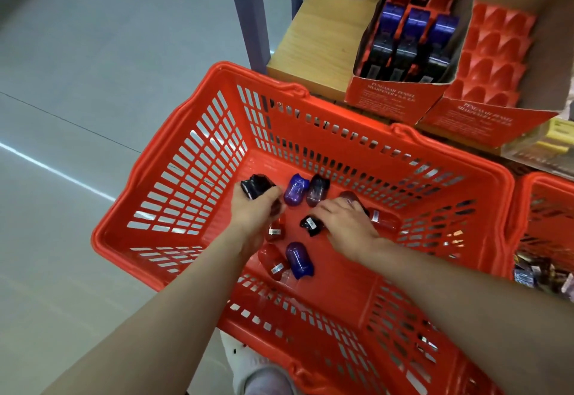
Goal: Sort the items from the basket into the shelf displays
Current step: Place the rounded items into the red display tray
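A: What are the fingers of the left hand (pixel 255 212) doing?

B: They are curled round a black sharpener (pixel 255 186). It sticks out past the fingertips. The hand is down inside the red basket (pixel 174 177), and the bare arm reaches in from the near side.

A: And the right hand (pixel 344 224)?

B: It lies palm down, low in the basket. Its fingers are bent over a small black sharpener (pixel 311 224) and pinch it on the basket floor. A dark red one (pixel 350 197) peeks out just past the knuckles.

A: What sits between the two hands?

B: A purple sharpener (pixel 295 189) and a dark see-through one (pixel 317 190), side by side and touching. They lie just past the left fingertips.

A: What else is close by?

B: A red one (pixel 275 230) lies under the left wrist. Nearer the person are another red one (pixel 273 262) and a purple one (pixel 299 259), touching each other. One more red one (pixel 384 220) lies to the right of the right hand. They are all small and shiny, and some have little white stickers.

A: And farther off?

B: Past the basket is a wooden shelf (pixel 313 40). On it stands an open red box (pixel 400 93) with rows of purple and black sharpeners. Beside it is a second red box (pixel 487 120) whose orange tray (pixel 494 56) shows bare cups. A second red basket (pixel 546 208) is at the right edge.
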`<state>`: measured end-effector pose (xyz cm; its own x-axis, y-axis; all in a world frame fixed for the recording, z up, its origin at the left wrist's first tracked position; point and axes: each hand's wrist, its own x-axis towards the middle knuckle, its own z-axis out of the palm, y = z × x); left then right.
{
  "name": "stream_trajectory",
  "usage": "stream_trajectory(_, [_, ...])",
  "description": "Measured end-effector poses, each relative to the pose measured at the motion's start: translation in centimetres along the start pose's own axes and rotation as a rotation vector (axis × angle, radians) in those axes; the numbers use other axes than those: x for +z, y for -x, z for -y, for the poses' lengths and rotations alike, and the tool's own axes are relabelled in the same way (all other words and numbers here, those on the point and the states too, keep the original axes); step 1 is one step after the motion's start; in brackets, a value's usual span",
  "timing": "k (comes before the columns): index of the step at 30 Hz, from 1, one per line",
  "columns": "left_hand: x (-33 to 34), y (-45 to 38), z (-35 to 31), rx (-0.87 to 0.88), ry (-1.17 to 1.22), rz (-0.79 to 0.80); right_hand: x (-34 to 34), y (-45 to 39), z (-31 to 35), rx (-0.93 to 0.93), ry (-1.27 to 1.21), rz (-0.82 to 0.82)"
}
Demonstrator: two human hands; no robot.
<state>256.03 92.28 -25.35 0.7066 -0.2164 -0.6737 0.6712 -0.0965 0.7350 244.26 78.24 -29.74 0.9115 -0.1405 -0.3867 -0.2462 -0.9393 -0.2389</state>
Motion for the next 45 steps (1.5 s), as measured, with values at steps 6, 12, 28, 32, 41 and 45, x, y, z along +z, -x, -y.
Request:
stream_trajectory(6, [0.6,1.3,0.0,0.011,-0.023,0.203,1.8,-2.2,0.9,-0.087,0.243,-0.028])
stream_trajectory(12, [1.4,4.2,-3.8,0.026,-0.086,0.319,-4.8,-0.2,-0.1,0.242,-0.255,-0.013])
stream_trajectory(28, [8.1,27.5,-16.8,0.369,-0.164,0.578,-29.0,23.1,4.6,0.218,-1.787,-0.141])
stream_trajectory(32, [8.8,27.6,-17.4,0.382,-0.093,0.644,-29.1,24.1,3.3,0.223,-1.631,-0.238])
stream_trajectory(41, [11.2,26.6,-17.0,0.472,-0.203,0.719,-29.8,23.6,1.2,0.098,-1.760,-0.292])
stream_trajectory(45, [12.4,25.3,-16.3,0.628,-0.388,0.688,-29.8,22.5,0.9,0.170,-1.818,-0.383])
